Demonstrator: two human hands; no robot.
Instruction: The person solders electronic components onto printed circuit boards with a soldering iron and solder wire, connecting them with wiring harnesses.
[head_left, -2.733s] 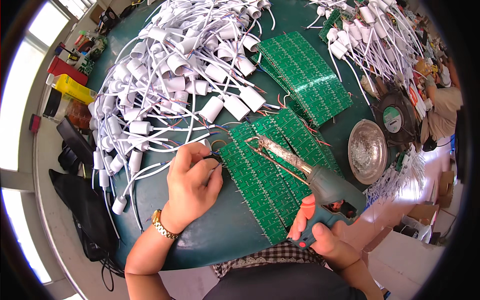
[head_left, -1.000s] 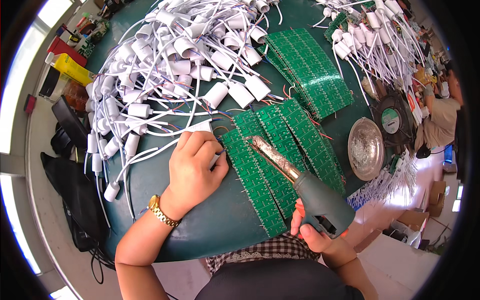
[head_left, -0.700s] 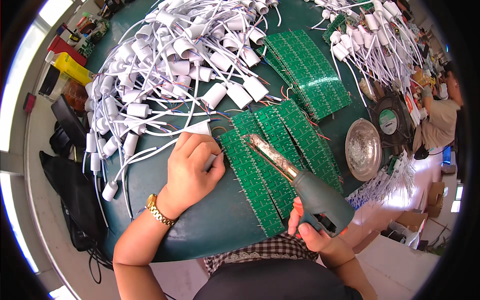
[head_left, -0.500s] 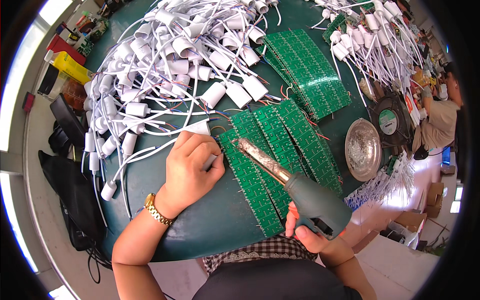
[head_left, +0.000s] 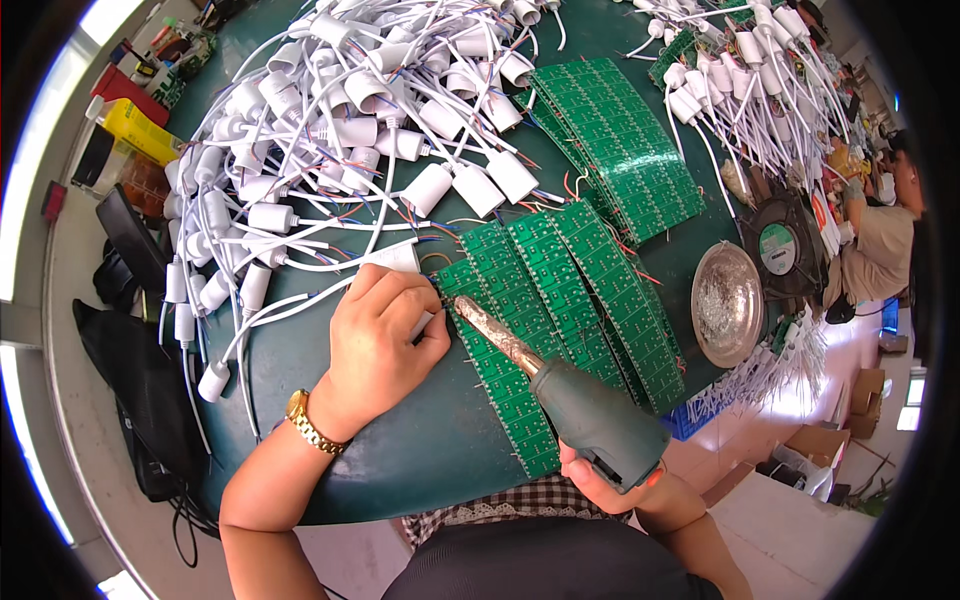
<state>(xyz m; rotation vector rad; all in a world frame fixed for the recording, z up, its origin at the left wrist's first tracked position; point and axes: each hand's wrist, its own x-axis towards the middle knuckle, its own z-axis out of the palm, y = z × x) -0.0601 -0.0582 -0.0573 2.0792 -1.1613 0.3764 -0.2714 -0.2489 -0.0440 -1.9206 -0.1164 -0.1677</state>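
My right hand [head_left: 610,488] is closed around the handle of a grey-green soldering gun [head_left: 600,412] with a long, crusted metal barrel. Its tip points at the upper left edge of the nearest green circuit board panel [head_left: 500,370]; whether they touch is unclear. Close to that tip, my left hand [head_left: 385,335], with a gold watch at the wrist, has its fingers curled shut. A pale part of what looks like a white lamp socket shows between thumb and forefinger, the rest hidden. Just beyond the knuckles lies another white lamp socket [head_left: 401,257] with its cable.
A large heap of white corded sockets [head_left: 350,130] covers the far left. More panels [head_left: 620,140] are stacked at the back. On the right are a metal bowl [head_left: 727,305] and a black fan [head_left: 785,248]. A co-worker [head_left: 875,240] sits far right.
The soldering gun has moved left and slightly down, bringing its tip to the panel's edge beside my left fingers. My left hand has stayed nearly still.
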